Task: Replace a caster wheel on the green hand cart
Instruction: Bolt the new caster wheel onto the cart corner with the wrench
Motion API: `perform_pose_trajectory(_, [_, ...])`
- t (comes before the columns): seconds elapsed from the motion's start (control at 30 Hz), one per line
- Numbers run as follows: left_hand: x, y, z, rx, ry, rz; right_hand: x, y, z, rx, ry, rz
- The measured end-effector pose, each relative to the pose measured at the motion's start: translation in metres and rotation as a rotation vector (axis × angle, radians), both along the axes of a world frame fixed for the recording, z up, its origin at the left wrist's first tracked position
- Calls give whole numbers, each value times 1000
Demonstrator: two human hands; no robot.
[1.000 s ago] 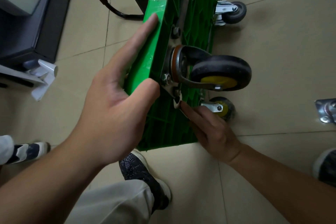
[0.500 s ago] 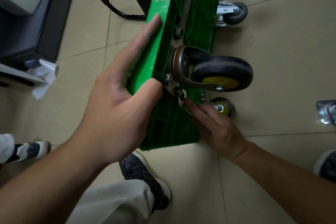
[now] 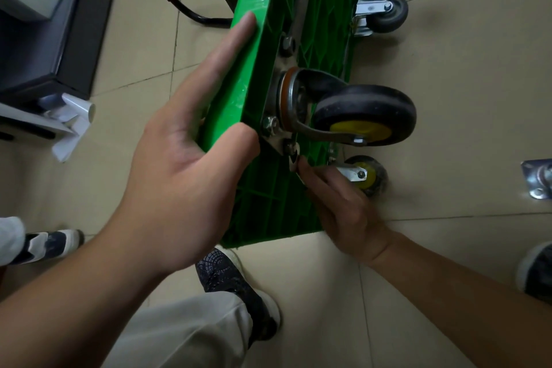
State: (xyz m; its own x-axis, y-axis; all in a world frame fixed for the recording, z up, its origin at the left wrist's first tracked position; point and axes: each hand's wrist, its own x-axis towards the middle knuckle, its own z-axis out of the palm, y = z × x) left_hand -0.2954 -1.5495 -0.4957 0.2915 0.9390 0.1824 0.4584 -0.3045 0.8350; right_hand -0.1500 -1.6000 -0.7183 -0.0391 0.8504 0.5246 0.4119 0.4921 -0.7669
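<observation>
Cart [image 3: 263, 39] stands on edge at centre; left hand [image 3: 179, 182] grips its rim at 9 o'clock of the caster [image 3: 364, 113], right hand [image 3: 343, 212] pinches a wrench [image 3: 294, 160] onto the plate nut [image 3: 288, 145] at 7 o'clock.

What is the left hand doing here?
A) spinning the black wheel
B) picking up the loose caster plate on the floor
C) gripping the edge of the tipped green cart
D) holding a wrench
C: the left hand clamps the edge of the green cart between thumb and fingers; the wrench is in the right hand.
</observation>
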Motion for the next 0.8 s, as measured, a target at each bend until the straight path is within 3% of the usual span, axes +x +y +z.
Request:
perform_pose_trajectory(0.2, [2, 2, 6, 13, 74, -48, -7, -16, 15, -69, 122, -9])
perform_pose_trajectory(0.37, [6, 3, 14, -89, 71, -95, -13, -30, 39, -119, 251, 1])
perform_pose_trajectory(0.5, [8, 2, 19, -74, 96, -98, -27, -38, 55, -285, 446, -45])
perform_pose_trajectory(0.8, [12, -1, 22, -99, 68, -57, -37, -50, 91, -488, 588, -86])
